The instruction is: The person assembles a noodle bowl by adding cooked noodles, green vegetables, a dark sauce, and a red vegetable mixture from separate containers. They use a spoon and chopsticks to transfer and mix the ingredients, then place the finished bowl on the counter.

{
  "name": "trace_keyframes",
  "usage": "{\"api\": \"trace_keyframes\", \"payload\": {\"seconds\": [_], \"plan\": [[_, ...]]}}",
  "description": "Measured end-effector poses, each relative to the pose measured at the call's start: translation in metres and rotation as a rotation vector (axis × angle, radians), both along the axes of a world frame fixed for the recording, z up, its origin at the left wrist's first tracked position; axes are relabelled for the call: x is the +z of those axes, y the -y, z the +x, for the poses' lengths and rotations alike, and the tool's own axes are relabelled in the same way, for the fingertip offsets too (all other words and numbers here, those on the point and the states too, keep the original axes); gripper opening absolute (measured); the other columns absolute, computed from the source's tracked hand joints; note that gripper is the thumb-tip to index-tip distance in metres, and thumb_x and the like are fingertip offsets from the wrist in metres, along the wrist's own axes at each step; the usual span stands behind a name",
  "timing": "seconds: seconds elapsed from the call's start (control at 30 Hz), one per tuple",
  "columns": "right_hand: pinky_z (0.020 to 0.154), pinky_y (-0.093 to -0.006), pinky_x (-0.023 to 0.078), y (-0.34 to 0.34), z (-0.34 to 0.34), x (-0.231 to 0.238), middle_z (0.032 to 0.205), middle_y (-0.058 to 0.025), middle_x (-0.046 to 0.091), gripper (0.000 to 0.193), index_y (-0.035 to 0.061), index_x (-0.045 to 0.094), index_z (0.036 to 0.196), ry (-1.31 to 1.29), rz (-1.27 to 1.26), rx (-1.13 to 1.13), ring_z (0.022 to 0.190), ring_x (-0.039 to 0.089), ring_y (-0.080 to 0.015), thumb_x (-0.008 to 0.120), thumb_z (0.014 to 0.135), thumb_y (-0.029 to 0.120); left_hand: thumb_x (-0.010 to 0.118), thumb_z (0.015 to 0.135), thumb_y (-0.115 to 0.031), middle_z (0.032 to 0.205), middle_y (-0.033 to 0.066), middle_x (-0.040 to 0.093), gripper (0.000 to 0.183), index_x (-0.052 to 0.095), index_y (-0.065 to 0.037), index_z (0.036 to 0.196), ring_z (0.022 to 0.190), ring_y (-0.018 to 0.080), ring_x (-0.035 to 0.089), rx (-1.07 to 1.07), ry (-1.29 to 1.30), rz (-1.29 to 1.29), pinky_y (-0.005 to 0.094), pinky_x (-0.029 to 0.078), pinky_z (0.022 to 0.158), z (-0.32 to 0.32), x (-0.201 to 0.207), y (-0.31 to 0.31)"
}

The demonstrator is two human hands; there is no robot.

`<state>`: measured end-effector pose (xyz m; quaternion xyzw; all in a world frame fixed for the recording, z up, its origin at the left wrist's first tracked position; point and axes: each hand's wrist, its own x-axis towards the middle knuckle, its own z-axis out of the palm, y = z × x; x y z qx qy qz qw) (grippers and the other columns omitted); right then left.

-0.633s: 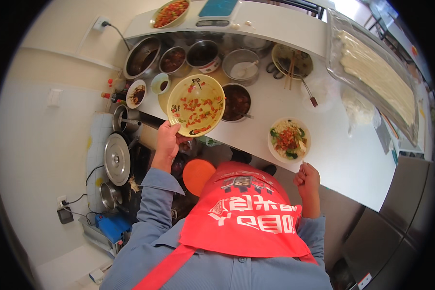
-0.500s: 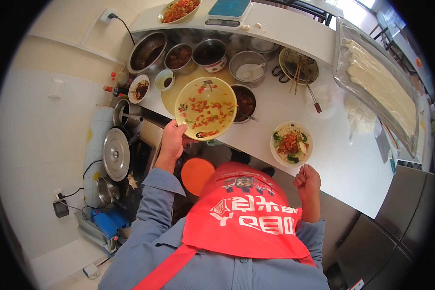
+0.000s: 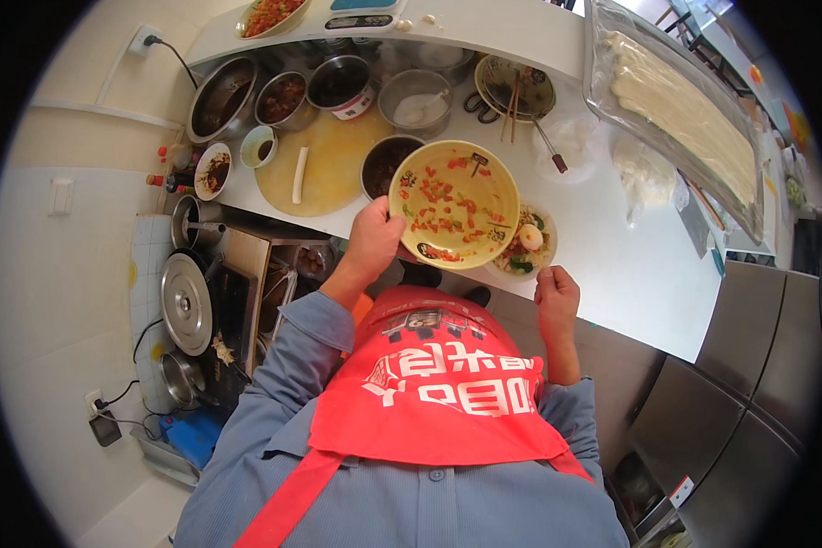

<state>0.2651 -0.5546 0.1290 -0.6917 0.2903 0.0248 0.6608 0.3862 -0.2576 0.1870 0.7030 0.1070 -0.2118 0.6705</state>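
At one o'clock in the head view, you grip the yellow bowl by its rim in your left hand, chopped bits remaining inside. Between two and three, partly hidden, the white bowl already holds pale food and greens; your right hand, at three, appears closed on the spoon there.

yellow bowl, black motifs; red apron, white print; blue-grey shirt; yellow board
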Motion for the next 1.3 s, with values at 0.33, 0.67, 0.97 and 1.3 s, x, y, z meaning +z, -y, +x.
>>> {"api": "trace_keyframes", "payload": {"seconds": [0.33,0.67,0.97,1.3], "plan": [[0.042,-0.0260,0.023,0.016,-0.021,-0.013,0.057,0.0064,0.030,0.034,0.0110,0.048,0.075,-0.263,0.658,-0.284,0.045,0.026,-0.0062,0.061,0.102,0.027,0.048,0.098,-0.005,0.104,0.0179,0.072,0.025,0.058,0.004,0.119,0.081,0.0283,0.075,0.364,-0.002,-0.172,0.0388,0.065,0.063,0.012,0.000,-0.122],[0.043,-0.0292,0.028,0.014,-0.003,-0.001,0.055,0.0040,0.031,0.037,0.0096,0.046,0.076,-0.257,0.530,-0.159,0.045,0.030,-0.0104,0.056,0.105,0.032,0.043,0.097,-0.004,0.103,0.0246,0.071,0.032,0.051,0.009,0.125,0.084,0.0380,0.075,0.688,-0.112,-0.155,0.0424,0.063,0.065,0.028,-0.081,-0.184],[0.042,-0.0271,0.032,0.017,0.001,0.011,0.052,0.0042,0.034,0.039,0.0024,0.059,0.086,-0.248,0.290,-0.053,0.042,0.033,-0.0091,0.055,0.105,0.036,0.043,0.101,-0.007,0.115,0.0241,0.067,0.035,0.045,0.001,0.135,0.093,0.0425,0.072,0.674,-0.186,-0.315,0.0486,0.060,0.071,0.056,-0.130,-0.166],[0.042,-0.0283,0.030,0.010,-0.002,0.014,0.053,0.0038,0.032,0.032,0.0022,0.058,0.088,-0.308,0.416,-0.115,0.043,0.029,-0.0088,0.052,0.107,0.027,0.062,0.099,-0.021,0.089,0.0107,0.069,0.021,0.061,-0.003,0.108,0.079,0.0154,0.066,0.494,0.178,0.248,0.0293,0.050,0.064,0.129,-0.021,-0.199]]}}
